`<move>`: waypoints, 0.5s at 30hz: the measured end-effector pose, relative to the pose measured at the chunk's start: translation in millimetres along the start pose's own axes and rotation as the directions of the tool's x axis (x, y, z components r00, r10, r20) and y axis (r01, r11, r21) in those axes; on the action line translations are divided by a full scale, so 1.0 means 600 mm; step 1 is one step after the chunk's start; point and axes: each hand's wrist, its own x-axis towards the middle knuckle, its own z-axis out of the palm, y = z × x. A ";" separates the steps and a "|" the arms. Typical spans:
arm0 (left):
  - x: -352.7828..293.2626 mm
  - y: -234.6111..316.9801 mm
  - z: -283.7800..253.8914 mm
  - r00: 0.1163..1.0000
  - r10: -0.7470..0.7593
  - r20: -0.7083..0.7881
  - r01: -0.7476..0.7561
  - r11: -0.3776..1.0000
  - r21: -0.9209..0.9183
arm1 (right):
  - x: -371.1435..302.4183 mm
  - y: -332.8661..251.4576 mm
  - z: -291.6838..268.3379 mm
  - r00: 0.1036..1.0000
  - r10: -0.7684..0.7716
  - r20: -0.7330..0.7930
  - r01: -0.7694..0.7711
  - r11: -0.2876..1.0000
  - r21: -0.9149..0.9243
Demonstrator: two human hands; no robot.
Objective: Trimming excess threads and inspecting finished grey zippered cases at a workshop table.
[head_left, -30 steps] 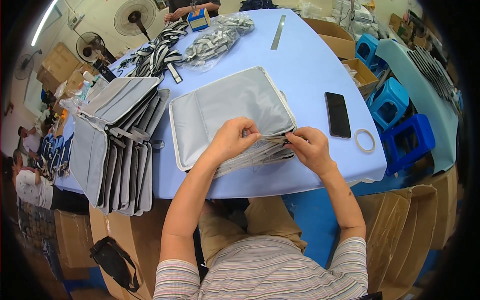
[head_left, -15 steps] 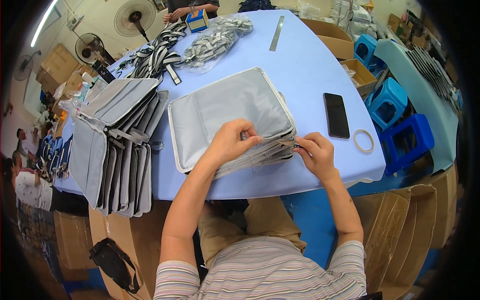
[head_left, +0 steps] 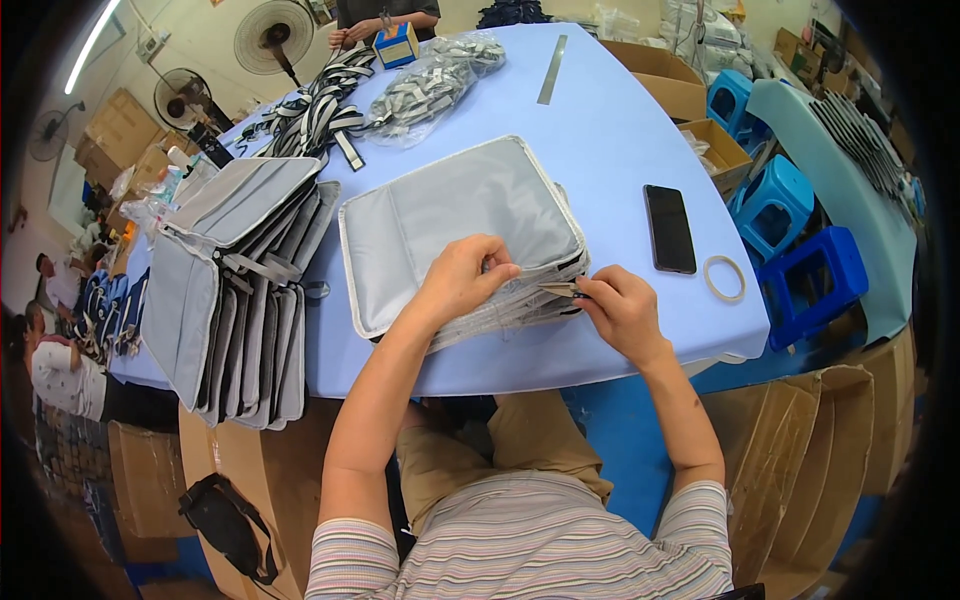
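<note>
A stack of grey padded fabric panels with pale bound edges [head_left: 455, 200] lies in the middle of the table. My left hand [head_left: 462, 280] rests over its near edge, thumb and fingers pinched at the binding of the top panel. Loose threads hang along that side of the stack. In my right hand [head_left: 625, 312], at the stack's near right corner, is a pair of small thread snips [head_left: 560, 290]. Their blades point left at the panel edges. My fingers cover the handles.
More grey panels [head_left: 180, 300] are piled at the left, overhanging the table edge. A phone [head_left: 670, 230] and a tape roll [head_left: 725, 279] lie right. Farther back are black-and-white straps [head_left: 325, 110], a bag of grey pieces [head_left: 425, 95], a ruler [head_left: 552, 70] and another person's hands [head_left: 355, 32].
My right hand has shifted slightly left with the snips, and more of their blades now shows beside the stack. My left hand has barely moved.
</note>
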 end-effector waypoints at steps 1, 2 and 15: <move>0.000 -0.001 0.000 1.000 0.000 -0.002 0.000 1.000 0.001 | 0.002 -0.002 0.001 1.000 -0.006 0.004 0.006 1.000 0.004; 0.000 -0.004 0.001 1.000 -0.001 -0.002 0.001 1.000 -0.005 | 0.005 -0.005 0.002 1.000 -0.013 0.008 0.013 1.000 0.009; -0.033 -0.014 -0.068 0.972 0.148 0.185 -0.147 0.989 -0.016 | 0.023 -0.045 0.030 0.998 -0.051 0.026 0.048 0.994 0.097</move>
